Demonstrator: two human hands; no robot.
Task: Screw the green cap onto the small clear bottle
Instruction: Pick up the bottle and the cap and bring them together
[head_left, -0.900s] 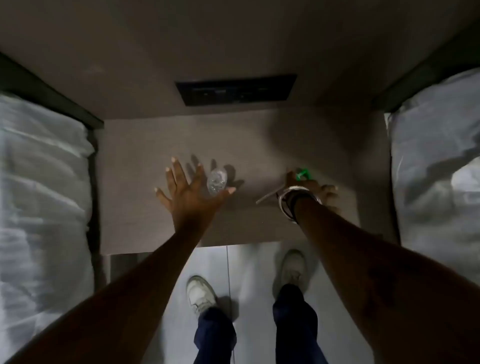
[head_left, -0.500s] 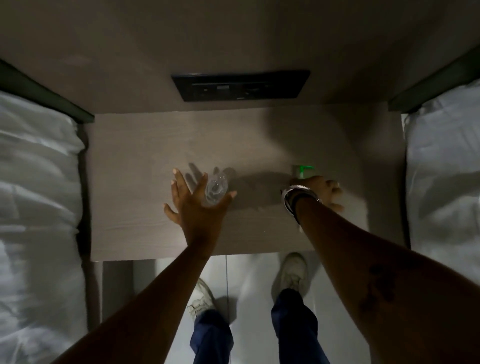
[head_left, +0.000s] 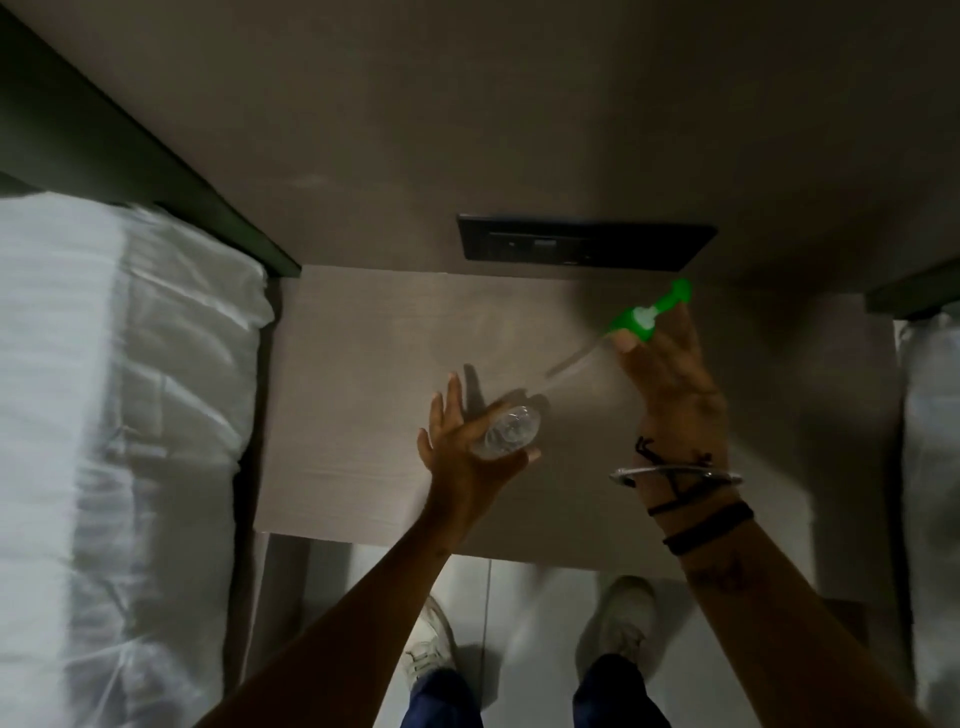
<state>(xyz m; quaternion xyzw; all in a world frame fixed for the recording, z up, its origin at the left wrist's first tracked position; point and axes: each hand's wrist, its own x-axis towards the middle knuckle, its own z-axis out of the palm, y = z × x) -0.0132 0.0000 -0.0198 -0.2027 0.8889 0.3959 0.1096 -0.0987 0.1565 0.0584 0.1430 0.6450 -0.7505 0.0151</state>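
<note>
Over the wooden bedside table (head_left: 363, 338), between two white-sheeted beds, both bare hands are up. Left hand (head_left: 457, 462) cups the small clear bottle (head_left: 506, 432): thumb under the near side, palm behind, other fingers stretched out and spread, not wrapped round. Bottle is tilted, seen nearly end-on, mid-table; can't tell if it touches the tabletop. Right hand (head_left: 670, 384) is farther back and to the right, holding the green cap (head_left: 641, 318) pinched between thumb tip and fingertips. Cap has a green pump nozzle pointing to the back right and a thin clear dip tube (head_left: 574, 358) slanting down-left toward the bottle; tube end is blurred, stops short of the bottle. Cap and bottle are apart, not joined. Right wrist wears a metal bangle (head_left: 675, 475) and dark bands. Black socket panel (head_left: 587, 241) sits on the wall behind the table. White shoes and blue trousers show below on a pale floor. Frame is dim and slightly blurred.
</note>
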